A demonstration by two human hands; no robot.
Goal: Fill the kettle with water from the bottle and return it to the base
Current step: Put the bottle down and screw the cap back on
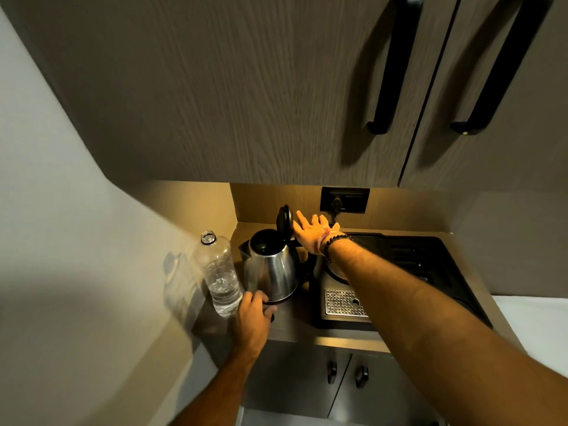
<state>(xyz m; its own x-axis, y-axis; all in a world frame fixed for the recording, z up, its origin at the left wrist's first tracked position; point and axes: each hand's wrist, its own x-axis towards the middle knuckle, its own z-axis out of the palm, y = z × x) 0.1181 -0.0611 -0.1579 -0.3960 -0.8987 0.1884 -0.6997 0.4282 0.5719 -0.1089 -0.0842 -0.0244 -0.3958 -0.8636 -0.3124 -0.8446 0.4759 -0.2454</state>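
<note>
Both hands reach over a small worktop set in a corner. Left hand curls its fingers around the low front edge of a steel kettle, where the black base seems to sit; the hand covers that spot, so whether it grips the base or the kettle's bottom rim cannot be told. Right hand is spread flat with fingers wide, holding nothing, just beside the kettle's lid, which stands upright and open; whether the fingertips touch the lid is unclear. A dark bead bracelet circles the right wrist. The kettle's handle is mostly hidden behind its body and the right forearm. A clear plastic bottle, uncapped and upright, stands just left of the kettle, close to the wall, with water in its lower part. To the right sits a black appliance with a perforated metal drip tray, partly crossed by the right forearm. A dark wall socket with a plug is behind. Dark wood cabinet doors with long black handles fill the upper view.
</note>
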